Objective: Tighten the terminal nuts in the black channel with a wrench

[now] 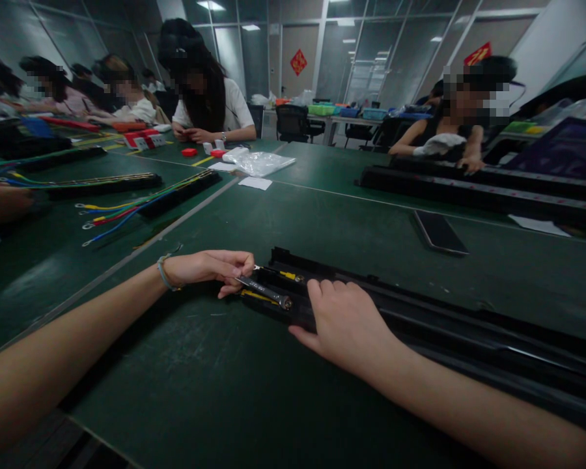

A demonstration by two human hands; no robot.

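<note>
A long black rail [449,326] lies across the green table, its near end holding yellow-sleeved wire ends [289,276]. My left hand [229,270] is closed around the handle of a metal wrench [264,291], whose far end sits over a fastener inside the rail's end. My right hand [346,319] wraps over the rail just right of the wrench head, thumb on the near side and fingers over the top.
A phone [440,232] lies beyond the rail. Colored cables with ring lugs [122,215] rest at left. A plastic bag [261,163] and paper [255,183] lie further back. Several people sit around; black rails [473,189] lie before a person at right.
</note>
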